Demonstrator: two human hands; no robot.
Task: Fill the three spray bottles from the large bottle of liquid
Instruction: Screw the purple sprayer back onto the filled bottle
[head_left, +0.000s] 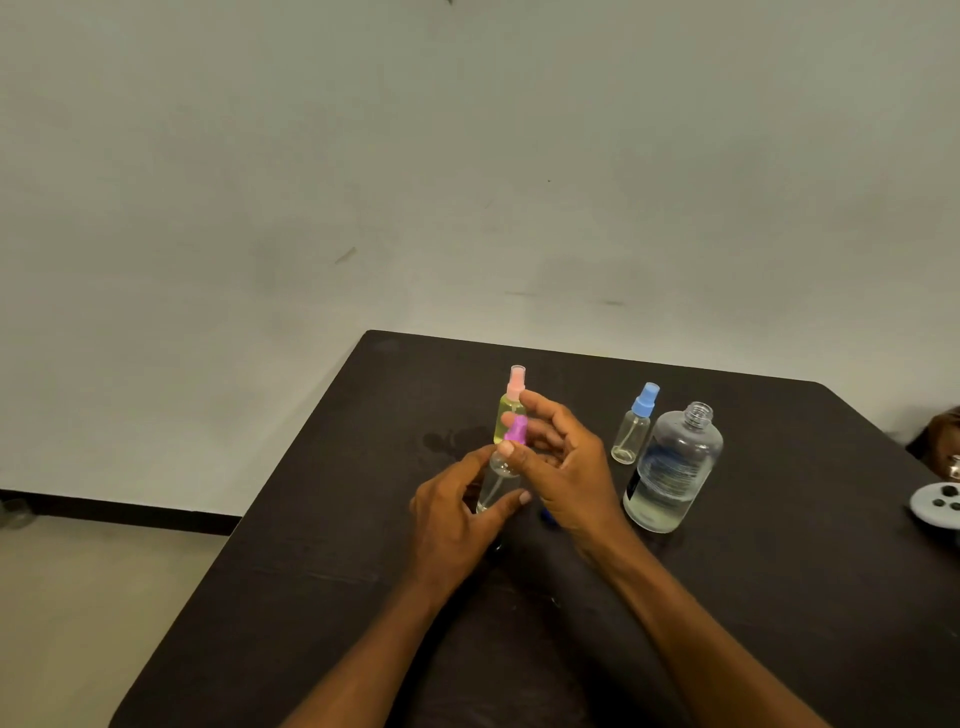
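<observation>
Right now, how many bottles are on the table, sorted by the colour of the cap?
Pink cap spray bottle: 1
Purple cap spray bottle: 1, held in both hands
Blue cap spray bottle: 1
Large bottle, no cap on: 1
Total: 4

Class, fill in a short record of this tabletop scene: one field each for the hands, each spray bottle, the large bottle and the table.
left hand: grips the clear bottle body
right hand: fingers on the purple cap
purple-capped bottle: held, tilted
pink-capped bottle: upright, yellowish liquid inside
blue-capped bottle: upright, looks empty
large bottle: uncapped, partly full of clear liquid
table: dark
</observation>
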